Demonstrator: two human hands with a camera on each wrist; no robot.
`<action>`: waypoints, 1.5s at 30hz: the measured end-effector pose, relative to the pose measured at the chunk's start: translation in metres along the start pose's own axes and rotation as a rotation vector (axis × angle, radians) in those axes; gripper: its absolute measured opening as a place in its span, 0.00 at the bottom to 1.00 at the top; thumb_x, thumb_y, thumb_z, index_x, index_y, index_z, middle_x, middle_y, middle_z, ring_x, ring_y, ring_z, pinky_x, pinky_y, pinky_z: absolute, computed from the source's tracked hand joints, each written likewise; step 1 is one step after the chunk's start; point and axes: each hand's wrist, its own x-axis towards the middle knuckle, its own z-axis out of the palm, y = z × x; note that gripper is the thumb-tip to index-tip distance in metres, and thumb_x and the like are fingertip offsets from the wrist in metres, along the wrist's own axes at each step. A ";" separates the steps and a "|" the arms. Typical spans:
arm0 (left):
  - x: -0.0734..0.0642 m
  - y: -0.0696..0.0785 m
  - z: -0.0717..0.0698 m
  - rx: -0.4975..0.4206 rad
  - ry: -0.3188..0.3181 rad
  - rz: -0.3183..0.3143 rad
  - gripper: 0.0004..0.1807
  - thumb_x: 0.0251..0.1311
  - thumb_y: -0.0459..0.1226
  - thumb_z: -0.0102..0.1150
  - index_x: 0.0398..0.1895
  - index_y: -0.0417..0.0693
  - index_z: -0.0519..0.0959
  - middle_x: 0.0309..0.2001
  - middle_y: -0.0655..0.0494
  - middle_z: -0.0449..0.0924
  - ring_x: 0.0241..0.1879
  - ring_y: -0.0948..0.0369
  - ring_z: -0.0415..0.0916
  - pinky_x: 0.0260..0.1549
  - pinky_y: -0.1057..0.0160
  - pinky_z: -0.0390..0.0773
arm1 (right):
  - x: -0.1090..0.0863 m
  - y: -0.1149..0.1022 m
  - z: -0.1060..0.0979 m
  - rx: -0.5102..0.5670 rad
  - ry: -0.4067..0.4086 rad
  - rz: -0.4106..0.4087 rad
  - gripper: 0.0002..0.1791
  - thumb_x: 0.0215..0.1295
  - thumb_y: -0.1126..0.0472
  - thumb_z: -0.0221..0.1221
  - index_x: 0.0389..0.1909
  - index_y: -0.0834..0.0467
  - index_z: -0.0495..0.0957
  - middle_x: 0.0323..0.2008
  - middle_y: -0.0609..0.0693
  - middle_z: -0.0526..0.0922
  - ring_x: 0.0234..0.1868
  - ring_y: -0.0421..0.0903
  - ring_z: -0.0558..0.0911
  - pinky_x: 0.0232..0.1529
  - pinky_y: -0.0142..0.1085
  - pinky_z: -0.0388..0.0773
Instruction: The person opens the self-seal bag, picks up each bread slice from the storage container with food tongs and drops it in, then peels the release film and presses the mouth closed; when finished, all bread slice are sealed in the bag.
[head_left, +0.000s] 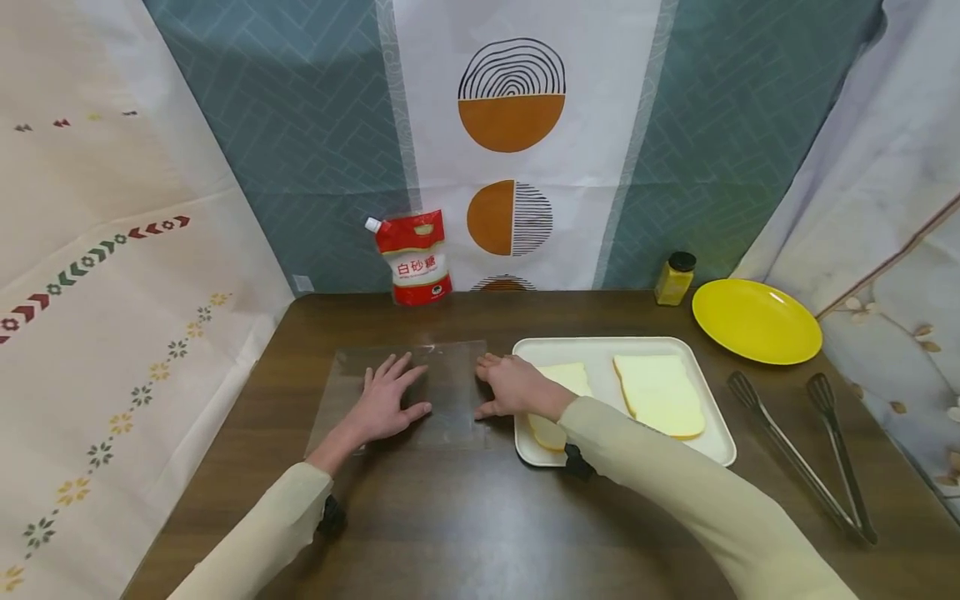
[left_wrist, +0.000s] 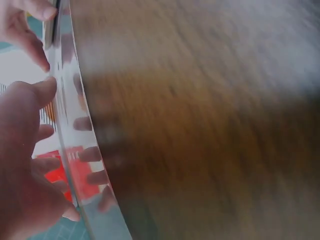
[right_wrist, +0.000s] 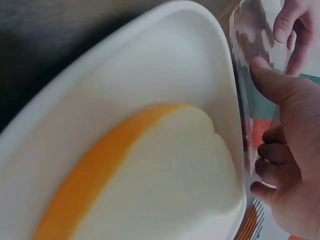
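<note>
Brown wooden table (head_left: 480, 517) carries a clear plastic sheet (head_left: 450, 392). Left hand (head_left: 386, 404) presses it flat, fingers spread wide. Right hand (head_left: 513, 387) rests on its edge, fingers curled, beside the white tray (head_left: 720, 442).

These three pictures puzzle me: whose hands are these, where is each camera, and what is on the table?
No machine here: a person works with bare hands. The wide picture comes from a camera on their head; the two close-ups come from cameras on each wrist. The left hand lies flat, fingers spread, on a clear plastic sheet on the brown table. The right hand touches the sheet's right edge, next to a white tray with two bread slices. Also there: metal tongs, a yellow plate, a small yellow jar and a red-and-white pouch. Nothing is lifted.
</note>
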 end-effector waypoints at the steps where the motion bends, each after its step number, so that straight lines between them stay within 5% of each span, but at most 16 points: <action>1: 0.001 0.001 0.001 -0.003 -0.009 -0.004 0.37 0.63 0.50 0.65 0.72 0.46 0.68 0.75 0.36 0.53 0.74 0.34 0.44 0.62 0.24 0.41 | 0.001 0.000 0.001 0.006 -0.007 0.001 0.42 0.59 0.37 0.67 0.63 0.64 0.75 0.67 0.64 0.70 0.70 0.58 0.67 0.65 0.50 0.66; 8: 0.004 0.003 0.007 0.025 -0.044 -0.030 0.37 0.65 0.52 0.61 0.74 0.47 0.66 0.76 0.35 0.52 0.74 0.34 0.43 0.62 0.23 0.40 | 0.006 0.001 0.005 0.005 -0.067 0.007 0.44 0.59 0.35 0.66 0.65 0.64 0.73 0.68 0.64 0.70 0.71 0.57 0.66 0.70 0.52 0.59; 28: 0.001 -0.004 0.015 -0.046 0.113 0.003 0.25 0.69 0.44 0.60 0.65 0.42 0.77 0.71 0.34 0.62 0.72 0.34 0.52 0.61 0.23 0.44 | 0.008 -0.004 0.004 -0.052 -0.138 0.026 0.47 0.62 0.33 0.62 0.70 0.63 0.68 0.72 0.61 0.65 0.74 0.55 0.61 0.72 0.51 0.53; 35: -0.002 -0.006 0.011 -0.176 0.211 0.021 0.19 0.68 0.38 0.61 0.59 0.38 0.80 0.67 0.33 0.68 0.70 0.35 0.56 0.60 0.24 0.50 | 0.008 -0.005 0.002 -0.048 -0.136 0.026 0.46 0.62 0.33 0.63 0.68 0.64 0.70 0.71 0.61 0.65 0.74 0.55 0.61 0.72 0.52 0.53; 41: -0.002 -0.007 0.005 -0.221 0.363 0.117 0.15 0.64 0.34 0.64 0.51 0.37 0.84 0.61 0.34 0.75 0.65 0.35 0.66 0.60 0.32 0.62 | 0.008 -0.006 0.002 -0.053 -0.136 0.035 0.44 0.61 0.34 0.63 0.67 0.64 0.72 0.70 0.61 0.66 0.73 0.56 0.62 0.72 0.51 0.53; 45: -0.003 -0.009 0.001 -0.235 0.410 0.154 0.13 0.62 0.33 0.65 0.48 0.37 0.86 0.58 0.35 0.77 0.63 0.37 0.69 0.60 0.35 0.64 | 0.007 -0.007 0.001 -0.057 -0.127 0.035 0.43 0.60 0.34 0.64 0.65 0.63 0.73 0.70 0.61 0.68 0.72 0.56 0.63 0.72 0.50 0.54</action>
